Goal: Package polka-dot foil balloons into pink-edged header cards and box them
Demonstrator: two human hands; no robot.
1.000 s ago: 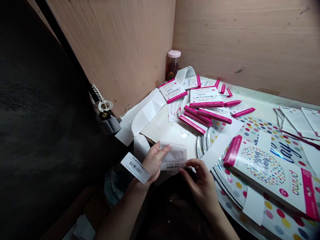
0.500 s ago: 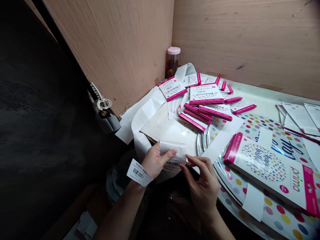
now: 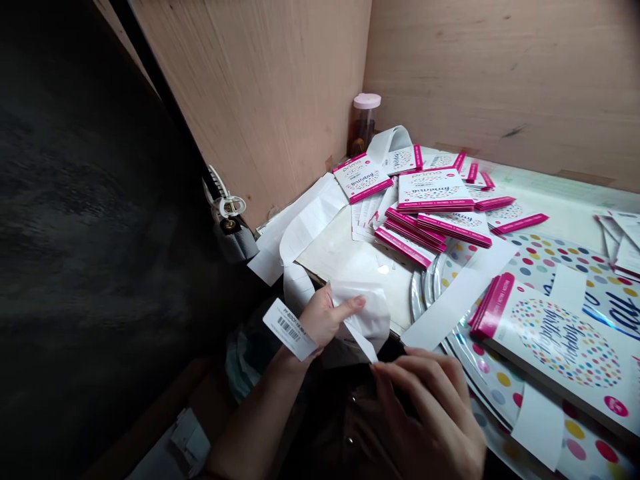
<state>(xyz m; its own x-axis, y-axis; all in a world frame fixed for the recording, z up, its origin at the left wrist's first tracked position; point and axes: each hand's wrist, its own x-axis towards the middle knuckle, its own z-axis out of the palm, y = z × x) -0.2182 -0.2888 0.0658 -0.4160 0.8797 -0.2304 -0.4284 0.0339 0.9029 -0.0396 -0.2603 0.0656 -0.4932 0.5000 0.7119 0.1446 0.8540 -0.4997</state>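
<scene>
My left hand (image 3: pixel 320 320) is closed around a strip of white label paper (image 3: pixel 367 303), thumb on top. A white barcode label (image 3: pixel 290 330) sits by the back of that hand near the wrist, tilted, its print facing up. My right hand (image 3: pixel 430 407) pinches the tip of a narrow white label (image 3: pixel 364 343) that stands up from the strip between both hands. The print on this label is turned from view. From near my left hand, a long label strip (image 3: pixel 299 283) hangs over the table edge and runs back across the tabletop.
Pink-edged "prima" packets (image 3: pixel 435 190) lie in a loose pile on the table (image 3: pixel 335 250). Polka-dot foil sheets (image 3: pixel 595 447) and a larger packet stack (image 3: pixel 565 340) are at right. A pink-lidded jar (image 3: pixel 367 120) stands in the corner between wooden panels.
My right hand has pulled down and toward me, lifting the label's end off the strip. My left hand stays on the strip. The view has swung slightly left.
</scene>
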